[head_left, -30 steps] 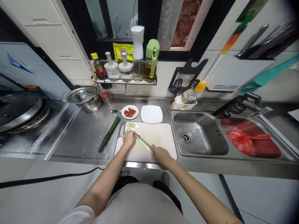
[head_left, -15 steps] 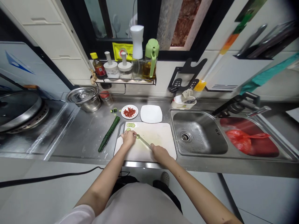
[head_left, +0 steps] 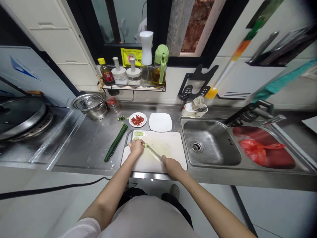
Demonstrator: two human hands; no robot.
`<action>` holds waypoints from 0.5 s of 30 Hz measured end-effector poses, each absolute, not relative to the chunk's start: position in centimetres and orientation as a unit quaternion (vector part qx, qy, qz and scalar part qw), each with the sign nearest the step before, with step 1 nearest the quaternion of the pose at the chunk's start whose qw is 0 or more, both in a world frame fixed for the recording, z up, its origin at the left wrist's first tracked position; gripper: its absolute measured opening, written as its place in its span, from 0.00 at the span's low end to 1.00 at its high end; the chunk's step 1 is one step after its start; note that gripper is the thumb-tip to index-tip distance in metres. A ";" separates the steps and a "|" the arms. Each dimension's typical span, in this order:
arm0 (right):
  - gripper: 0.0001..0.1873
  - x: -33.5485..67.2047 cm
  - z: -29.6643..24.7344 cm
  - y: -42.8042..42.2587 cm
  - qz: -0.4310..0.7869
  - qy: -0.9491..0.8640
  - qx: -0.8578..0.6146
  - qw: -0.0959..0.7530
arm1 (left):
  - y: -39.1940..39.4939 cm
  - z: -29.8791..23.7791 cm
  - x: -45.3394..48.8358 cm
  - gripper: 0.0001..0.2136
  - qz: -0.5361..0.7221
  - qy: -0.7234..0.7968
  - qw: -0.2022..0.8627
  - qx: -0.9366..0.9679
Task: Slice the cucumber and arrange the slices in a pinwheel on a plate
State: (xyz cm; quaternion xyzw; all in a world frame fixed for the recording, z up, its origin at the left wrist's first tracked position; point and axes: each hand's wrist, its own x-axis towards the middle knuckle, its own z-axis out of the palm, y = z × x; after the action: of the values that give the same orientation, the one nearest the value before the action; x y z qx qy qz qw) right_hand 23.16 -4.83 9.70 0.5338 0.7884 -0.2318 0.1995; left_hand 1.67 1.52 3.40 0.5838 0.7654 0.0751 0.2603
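Observation:
My right hand (head_left: 173,167) is closed around the handle of a knife (head_left: 155,153), whose blade slants up and left across the white cutting board (head_left: 170,142). A pale green cucumber slice (head_left: 146,145) lies at the blade's tip. My left hand (head_left: 136,146) is bent over a piece of cucumber on the board, which its fingers mostly hide. Several round slices (head_left: 139,134) lie near the board's top left corner. Left of the board, a whole dark green cucumber (head_left: 116,143) rests on the steel counter.
Behind the board stand a plate of chopped red pieces (head_left: 137,120) and a white square plate (head_left: 160,122). Cucumber scraps (head_left: 121,117) lie beside them. A steel pot (head_left: 91,105) is at the left, a sink (head_left: 211,142) at the right. Above runs a rack of seasonings (head_left: 133,87).
My right hand and the knife have shifted slightly to the right. The slice at the knife tip shows a little more clearly. My left hand has hardly moved.

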 end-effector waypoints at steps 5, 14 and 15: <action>0.15 23.5 10.2 -5.1 -0.245 0.778 0.540 0.206 | 1.6 3.4 1.7 0.09 0.071 0.765 0.262 0.583; 0.13 24.4 9.2 -5.6 -0.248 0.769 0.558 0.188 | 1.0 4.4 2.4 0.11 0.065 0.754 0.232 0.610; 0.13 24.6 8.9 -5.7 -0.245 0.768 0.565 0.178 | 0.9 4.5 2.5 0.10 0.064 0.753 0.229 0.613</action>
State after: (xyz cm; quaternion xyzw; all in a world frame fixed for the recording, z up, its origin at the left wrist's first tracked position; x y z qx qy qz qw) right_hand 24.60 -5.68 8.93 0.5649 0.7677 -0.2449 0.1776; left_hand 2.47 0.90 4.47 0.6129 0.7534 0.0643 0.2291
